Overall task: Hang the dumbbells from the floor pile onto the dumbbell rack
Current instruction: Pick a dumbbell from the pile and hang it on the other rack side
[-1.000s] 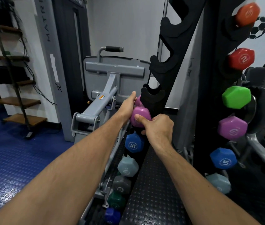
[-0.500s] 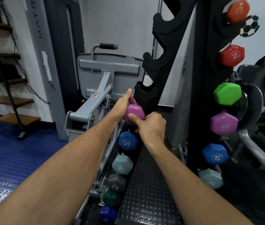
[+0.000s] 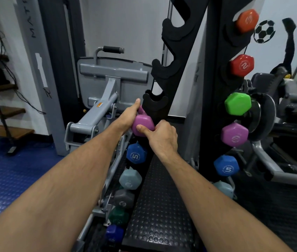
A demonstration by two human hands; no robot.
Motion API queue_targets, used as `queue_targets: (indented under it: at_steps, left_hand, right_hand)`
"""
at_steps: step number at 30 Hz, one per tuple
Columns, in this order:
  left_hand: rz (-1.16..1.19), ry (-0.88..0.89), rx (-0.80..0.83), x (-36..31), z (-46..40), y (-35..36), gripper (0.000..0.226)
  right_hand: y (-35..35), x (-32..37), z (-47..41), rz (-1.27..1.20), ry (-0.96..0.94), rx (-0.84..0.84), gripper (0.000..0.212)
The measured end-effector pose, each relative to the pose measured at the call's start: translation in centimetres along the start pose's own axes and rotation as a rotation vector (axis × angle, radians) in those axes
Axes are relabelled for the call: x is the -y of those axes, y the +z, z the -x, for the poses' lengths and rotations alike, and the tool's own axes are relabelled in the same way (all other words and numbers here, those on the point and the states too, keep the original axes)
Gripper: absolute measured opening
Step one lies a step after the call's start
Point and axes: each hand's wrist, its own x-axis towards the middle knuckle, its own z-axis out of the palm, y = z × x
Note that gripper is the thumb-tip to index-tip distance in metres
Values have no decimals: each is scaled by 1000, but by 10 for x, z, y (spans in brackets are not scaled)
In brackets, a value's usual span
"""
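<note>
Purple hex-ended vinyl dumbbell (image 3: pixel 142 125) gripped by right hand (image 3: pixel 163 137), steadied by left hand (image 3: pixel 128 117), to seat in black notched rack (image 3: pixel 164 113) at 12 o'clock.

Glossy smooth purple dumbbell (image 3: pixel 142 124) — matt black rack (image 3: pixel 178 51) — studded rubber mat (image 3: pixel 159 206)

Far end of the purple hex dumbbell (image 3: pixel 142 124) is hidden behind the left hand (image 3: pixel 128 118); right hand (image 3: pixel 162 137) fingers are concealed behind its knuckles; black rack's (image 3: pixel 184 57) top is cropped.

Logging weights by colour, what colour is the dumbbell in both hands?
Purple dumbbell, clearest in the head view.
</note>
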Motion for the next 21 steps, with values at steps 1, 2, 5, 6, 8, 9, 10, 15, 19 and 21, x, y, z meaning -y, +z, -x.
queue_targets:
  at_steps: [1, 2, 5, 6, 8, 9, 10, 15, 19, 21]
  left_hand:
    - [21, -3, -20, 0, 0, -1, 70]
    - [38, 1, -52, 3, 0, -1, 74]
    - [16, 58, -201, 16, 16, -3, 69]
    - [17, 102, -250, 20, 29, -3, 62]
    - [36, 181, -329, 34, 53, -2, 60]
    - [32, 203, -356, 42, 68, -2, 62]
    - [22, 223, -376, 51, 83, -2, 62]
    - [-4, 179, -450, 120, 160, 11, 52]
    - [-47, 38, -446, 203, 202, 31, 56]
    - [-43, -45, -494, 245, 221, 42, 60]
  right_hand:
    - [-1, -1, 2, 4, -6, -2, 59]
    - [-2, -2, 4, 9, -16, -5, 58]
    - [-4, -11, 15, 31, -80, -25, 57]
    - [-5, -15, 21, 43, -101, -33, 58]
    - [-4, -28, 31, 42, -150, -59, 59]
    - [-3, -36, 38, 24, -175, -69, 60]
    - [-1, -44, 44, 3, -204, -64, 62]
    - [23, -104, 93, -16, -208, 87, 78]
    - [51, -163, 146, -10, -101, 240, 84]
    - [66, -193, 170, -9, -32, 319, 85]
